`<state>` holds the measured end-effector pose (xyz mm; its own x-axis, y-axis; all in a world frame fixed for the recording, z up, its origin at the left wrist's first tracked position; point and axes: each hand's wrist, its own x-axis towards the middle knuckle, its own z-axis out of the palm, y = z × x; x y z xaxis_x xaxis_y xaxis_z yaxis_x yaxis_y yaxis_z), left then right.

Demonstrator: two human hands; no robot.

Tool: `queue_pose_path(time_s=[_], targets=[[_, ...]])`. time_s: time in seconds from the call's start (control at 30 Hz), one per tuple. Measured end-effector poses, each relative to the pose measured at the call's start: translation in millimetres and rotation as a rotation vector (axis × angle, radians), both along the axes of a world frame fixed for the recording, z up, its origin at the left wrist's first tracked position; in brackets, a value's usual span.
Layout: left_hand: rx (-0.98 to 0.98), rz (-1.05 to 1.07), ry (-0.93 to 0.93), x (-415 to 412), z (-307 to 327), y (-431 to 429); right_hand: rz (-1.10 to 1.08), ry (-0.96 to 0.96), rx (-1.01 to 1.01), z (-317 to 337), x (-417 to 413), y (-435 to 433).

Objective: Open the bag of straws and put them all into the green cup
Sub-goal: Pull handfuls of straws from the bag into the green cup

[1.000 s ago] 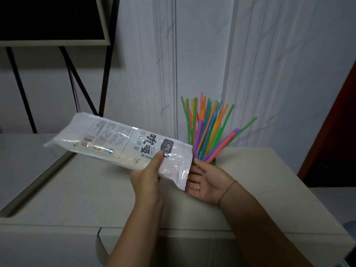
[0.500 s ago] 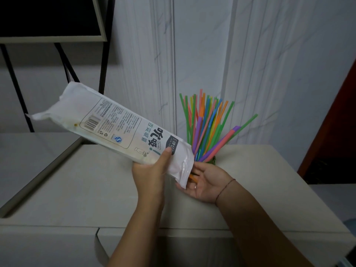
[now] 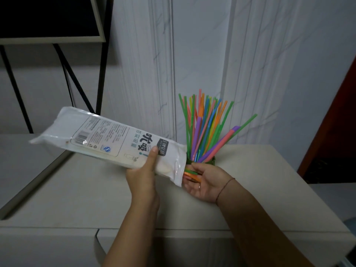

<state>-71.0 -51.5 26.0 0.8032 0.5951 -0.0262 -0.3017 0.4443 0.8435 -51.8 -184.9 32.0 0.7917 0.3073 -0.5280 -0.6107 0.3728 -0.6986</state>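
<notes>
On cabinet top (image 3: 260, 180), green cup (image 3: 210, 162) holds fanned straws (image 3: 204, 128) — left hand (image 3: 142, 176) grips tilted bag (image 3: 107, 139); right hand (image 3: 204, 186), cupped at bag's mouth, curls round few emerging straws (image 3: 190, 173).

White bag (image 3: 96, 135) bears black print; straws (image 3: 204, 128) are green, orange, blue, purple, pink.

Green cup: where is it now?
Head view, right of centre: the green cup stands on the table behind the right hand and the open end of the bag, with coloured straws fanning up from it.
</notes>
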Motion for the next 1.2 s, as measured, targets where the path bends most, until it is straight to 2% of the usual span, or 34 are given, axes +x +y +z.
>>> queue_pose_path(time_s=[0.27, 0.4, 0.53, 0.63, 0.8, 0.9, 1.1, 1.2], targets=[[-0.315, -0.091, 0.111, 4.0, -10.1, 7.0, -0.154, -0.366, -0.094, 5.1, 3.0, 1.1], [-0.468, -0.131, 0.170, 8.1, -12.2, 14.9, -0.248, -0.474, -0.109, 14.1, 5.8, -8.8], [-0.551, -0.122, 0.142, 9.2, -10.3, 18.7, -0.354, -0.496, -0.066, 18.5, 11.5, -22.5], [-0.553, -0.105, 0.137, 9.7, -11.0, 17.3, -0.381, -0.461, 0.040, 18.2, 12.4, -23.2], [-0.567, -0.114, 0.125, 10.4, -10.8, 12.5, -0.265, -0.380, 0.217, 12.9, 9.6, -7.3], [-0.561, -0.121, 0.123, 9.7, -11.0, 9.1, -0.246, -0.409, 0.178, 8.8, 9.3, 0.3], [-0.572, -0.090, 0.116, 12.7, -10.9, 20.1, -0.411, -0.464, 0.055, 18.7, 15.0, -23.1], [-0.560, -0.089, 0.138, 13.0, -12.9, 20.5, -0.421, -0.459, 0.039, 18.8, 15.3, -28.6]])
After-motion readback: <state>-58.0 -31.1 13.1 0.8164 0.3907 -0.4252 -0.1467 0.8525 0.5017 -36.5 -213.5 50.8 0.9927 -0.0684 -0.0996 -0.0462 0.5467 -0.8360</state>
